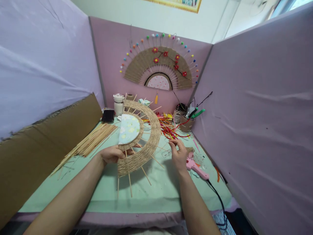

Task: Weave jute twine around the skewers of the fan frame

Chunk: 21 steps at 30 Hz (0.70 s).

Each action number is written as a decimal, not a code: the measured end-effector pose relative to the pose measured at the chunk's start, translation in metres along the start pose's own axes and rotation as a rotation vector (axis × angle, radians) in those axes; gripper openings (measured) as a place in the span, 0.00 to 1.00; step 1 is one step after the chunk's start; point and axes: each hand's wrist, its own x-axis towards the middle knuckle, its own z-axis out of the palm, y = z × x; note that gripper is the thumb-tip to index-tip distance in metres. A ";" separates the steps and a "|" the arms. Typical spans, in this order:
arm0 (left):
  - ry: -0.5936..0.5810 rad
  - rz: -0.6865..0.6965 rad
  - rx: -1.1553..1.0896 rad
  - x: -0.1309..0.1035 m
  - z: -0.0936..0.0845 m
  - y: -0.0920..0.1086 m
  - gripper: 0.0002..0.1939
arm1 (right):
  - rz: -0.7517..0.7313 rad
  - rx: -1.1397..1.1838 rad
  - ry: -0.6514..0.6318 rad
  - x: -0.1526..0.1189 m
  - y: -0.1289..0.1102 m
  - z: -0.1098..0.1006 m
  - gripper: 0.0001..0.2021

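Note:
My left hand (pixel 113 154) grips a half-round woven fan (pixel 156 130) by its lower left part, some fingers passing behind it. Twine-like weaving forms the fan's outer band and a narrow inner band, with thin wooden sticks (pixel 145 176) radiating past the edge. A pale green and white patterned half-disc (pixel 129 129) fills its centre. The fan is held tilted above the table, straight edge to the left. To the right of it, my right hand (pixel 179 153) is closed in a pinch near the stick ends; what lies between its fingertips is too small to make out.
Loose wooden sticks (pixel 94 140) lie left, beside a standing cardboard sheet (pixel 53 137). A pink glue gun (pixel 198 169) with a black cord lies right. Red and yellow strips (pixel 168 129), a tool holder (pixel 187 124) and a white jar (pixel 118 105) are behind. A finished fan (pixel 137 67) hangs on the back panel.

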 end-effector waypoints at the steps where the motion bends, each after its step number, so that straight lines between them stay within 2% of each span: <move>1: -0.024 0.005 -0.009 0.000 0.000 -0.001 0.41 | 0.039 0.027 -0.026 0.000 -0.001 0.001 0.09; 6: -0.117 -0.012 -0.054 0.004 0.005 -0.004 0.40 | 0.191 0.131 -0.205 -0.003 -0.005 0.006 0.09; 11: -0.097 -0.061 -0.045 0.008 0.010 -0.006 0.37 | 0.313 0.306 -0.260 -0.003 -0.002 0.011 0.09; 18: -0.097 -0.076 -0.054 0.010 0.014 -0.006 0.37 | 0.642 0.895 -0.306 -0.003 -0.001 0.015 0.06; 21: -0.084 -0.096 -0.038 0.011 0.015 -0.008 0.37 | 0.728 1.074 -0.347 -0.003 -0.004 0.013 0.05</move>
